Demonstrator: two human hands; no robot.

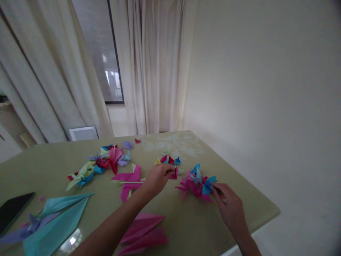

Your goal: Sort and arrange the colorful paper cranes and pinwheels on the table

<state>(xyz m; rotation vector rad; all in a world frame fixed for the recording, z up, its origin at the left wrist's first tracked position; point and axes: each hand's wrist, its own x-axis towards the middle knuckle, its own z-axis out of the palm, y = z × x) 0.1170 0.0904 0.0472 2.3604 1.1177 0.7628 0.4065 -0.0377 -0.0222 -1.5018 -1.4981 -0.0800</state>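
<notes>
Near: pink paper plane (144, 234), apart from the piles. Right hand (230, 206): fingertips pinching a blue origami piece (209, 185) on the right pile (191, 184). Left hand (160, 177), farther: fingers together, apparently on a magenta origami piece (174, 174). Beyond: small cluster (167, 159); leftward, larger heap (115, 155). Grouping looks part done; far lilac piece (128, 145) and red piece (137, 140) lie loose.

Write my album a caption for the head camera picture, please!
Left hand pinches pink folded paper, right hand touches a blue piece, amid colourful paper shapes on the table.
</notes>
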